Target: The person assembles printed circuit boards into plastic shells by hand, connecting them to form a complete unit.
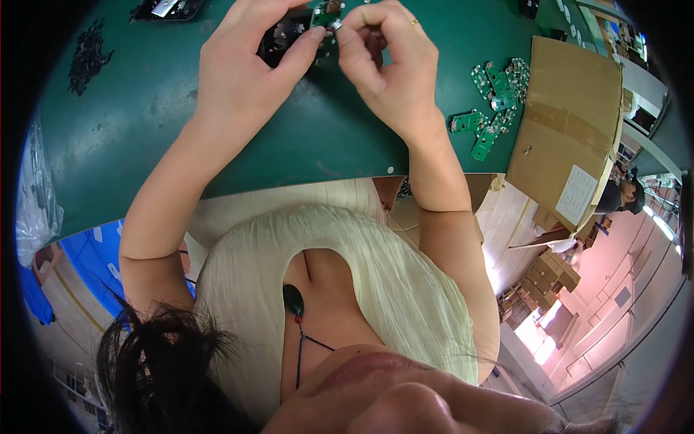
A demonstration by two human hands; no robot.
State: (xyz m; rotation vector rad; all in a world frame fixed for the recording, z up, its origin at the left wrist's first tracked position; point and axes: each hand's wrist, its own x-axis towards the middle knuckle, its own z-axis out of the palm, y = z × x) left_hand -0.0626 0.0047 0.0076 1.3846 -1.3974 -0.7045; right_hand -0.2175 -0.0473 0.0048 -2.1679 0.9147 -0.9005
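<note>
Near the top edge, my left hand (242, 72) is closed around a black plastic housing (278, 42), its thumb reaching across toward the right. A small green circuit board (327, 11) shows at the housing's upper right, partly hidden by the fingers. My right hand (397, 69), with a ring on one finger, has its thumb and fingers pinched at a small silvery part (335, 25) beside the board. Whether that part is fixed to the board, I cannot tell.
On the green tabletop (137, 145), several loose circuit boards (500, 90) lie at right, beside a cardboard box (567, 108). Small black pieces (88, 59) are heaped at far left, near a black casing (170, 9). Clear plastic (36, 195) hangs at the left edge. A person (620, 197) is farther right.
</note>
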